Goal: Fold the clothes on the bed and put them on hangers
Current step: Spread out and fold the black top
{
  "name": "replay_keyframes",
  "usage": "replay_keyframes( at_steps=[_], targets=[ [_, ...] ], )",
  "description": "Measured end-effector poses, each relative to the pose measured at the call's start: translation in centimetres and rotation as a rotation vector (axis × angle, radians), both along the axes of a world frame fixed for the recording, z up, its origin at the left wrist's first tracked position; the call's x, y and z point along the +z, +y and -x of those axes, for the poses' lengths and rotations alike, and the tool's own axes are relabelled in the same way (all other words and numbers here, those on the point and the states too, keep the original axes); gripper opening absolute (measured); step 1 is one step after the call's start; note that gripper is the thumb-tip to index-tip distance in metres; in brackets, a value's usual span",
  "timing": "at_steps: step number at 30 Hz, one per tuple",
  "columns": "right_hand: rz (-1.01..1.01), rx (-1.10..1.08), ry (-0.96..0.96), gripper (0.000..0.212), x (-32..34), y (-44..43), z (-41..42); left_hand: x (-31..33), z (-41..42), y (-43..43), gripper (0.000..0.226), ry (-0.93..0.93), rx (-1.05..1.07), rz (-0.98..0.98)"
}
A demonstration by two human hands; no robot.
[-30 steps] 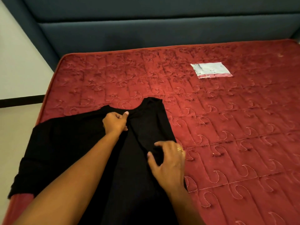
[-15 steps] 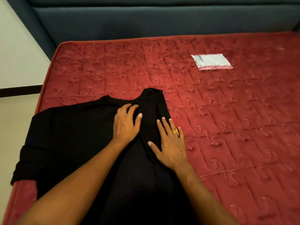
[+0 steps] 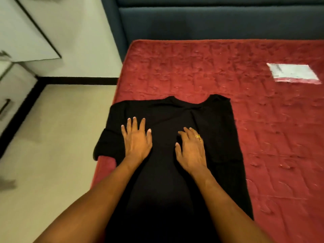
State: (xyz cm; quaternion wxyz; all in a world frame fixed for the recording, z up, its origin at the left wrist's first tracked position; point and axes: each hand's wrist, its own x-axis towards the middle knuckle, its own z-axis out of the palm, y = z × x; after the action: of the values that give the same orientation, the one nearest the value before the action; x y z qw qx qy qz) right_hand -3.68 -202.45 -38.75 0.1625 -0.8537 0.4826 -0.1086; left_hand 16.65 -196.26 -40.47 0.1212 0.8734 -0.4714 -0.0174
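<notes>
Because the shirt (image 3: 219, 137) must lie flat for folding, the left hand (image 3: 136, 141) presses it mid-frame, fingers (image 3: 135, 124) spread straight. The right hand (image 3: 190, 151) rests beside it, fingers (image 3: 189, 132) seemingly bent loosely, gripping nothing.

The black garment (image 3: 175, 172) is matt, smooth cloth. The red mattress (image 3: 263, 137) is quilted fabric with a slight sheen. The white packet (image 3: 292, 73) looks like glossy plastic.

A white packet (image 3: 292, 73) with a red lower edge lies at the far right. A dark blue padded headboard (image 3: 210, 23) runs across the top. At left, a white drawer unit (image 3: 15, 85) with a black handle (image 3: 5, 107) stands on the pale floor (image 3: 52, 146), beside a black skirting strip (image 3: 78, 80).
</notes>
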Motion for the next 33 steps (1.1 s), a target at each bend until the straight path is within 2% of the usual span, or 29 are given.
replay_keyframes(
  at_steps=[3, 7, 12, 13, 15, 16, 17, 18, 19, 21, 24, 27, 29, 31, 33],
  targets=[
    [-0.021, 0.095, -0.089, 0.037, 0.7, 2.1, -5.5, -0.1, -4.9, 5.2, 0.054, 0.111, 0.167, 0.032],
    [-0.109, 0.218, -0.173, 0.039, 0.7, 5.3, -11.5, -0.7, -7.3, 10.2, 0.054, 0.221, 0.056, 0.075],
    [-0.201, 0.390, 0.013, 0.060, -0.7, 8.8, -15.4, -0.4, -7.2, 12.6, 0.057, 0.440, 0.175, 0.029],
    [-0.223, 0.393, 0.007, 0.060, -0.8, 8.7, -15.6, -0.4, -7.5, 12.3, 0.063, 0.503, 0.274, 0.030],
    [-0.315, 0.384, -0.049, 0.059, -1.0, 8.0, -15.5, -0.9, -8.8, 11.3, 0.088, 0.768, 0.659, 0.060],
    [-0.368, 0.371, -0.092, 0.057, -1.0, 7.6, -15.3, -1.1, -9.7, 10.9, 0.100, 0.999, 0.830, 0.086],
    [-0.425, 0.350, -0.149, 0.055, -1.0, 7.3, -15.2, -1.1, -10.6, 10.8, 0.103, 1.278, 0.938, 0.128],
    [-0.488, 0.315, -0.208, 0.051, -1.0, 7.1, -15.1, -0.6, -11.2, 10.9, 0.089, 1.507, 0.973, 0.165],
    [-0.556, 0.267, -0.276, 0.047, -0.8, 7.1, -15.1, 0.0, -11.6, 11.1, 0.066, 1.615, 0.961, 0.203],
    [-0.679, 0.155, -0.403, 0.036, -0.7, 6.9, -15.2, 0.9, -12.4, 11.1, 0.033, 1.596, 0.967, 0.300],
    [-0.808, -0.031, -0.549, 0.023, -0.9, 6.3, -15.5, 1.3, -13.3, 10.1, 0.014, 1.481, 0.944, 0.509],
    [-0.883, -0.193, -0.687, 0.018, -1.0, 4.8, -15.6, 2.5, -13.5, 7.8, 0.017, 1.209, 0.822, 0.660],
    [-0.919, -0.297, -0.773, 0.016, -0.6, 3.6, -15.2, 4.5, -12.7, 5.8, 0.018, 1.021, 0.662, 0.659],
    [-0.926, -0.389, -0.857, 0.015, -0.4, 2.0, -14.5, 6.2, -10.9, 3.1, 0.023, 0.804, 0.443, 0.628],
    [-0.945, -0.499, -0.951, 0.021, -0.1, 0.4, -13.6, 7.3, -8.1, 0.6, 0.028, 0.750, 0.122, 0.574]
  ],
)
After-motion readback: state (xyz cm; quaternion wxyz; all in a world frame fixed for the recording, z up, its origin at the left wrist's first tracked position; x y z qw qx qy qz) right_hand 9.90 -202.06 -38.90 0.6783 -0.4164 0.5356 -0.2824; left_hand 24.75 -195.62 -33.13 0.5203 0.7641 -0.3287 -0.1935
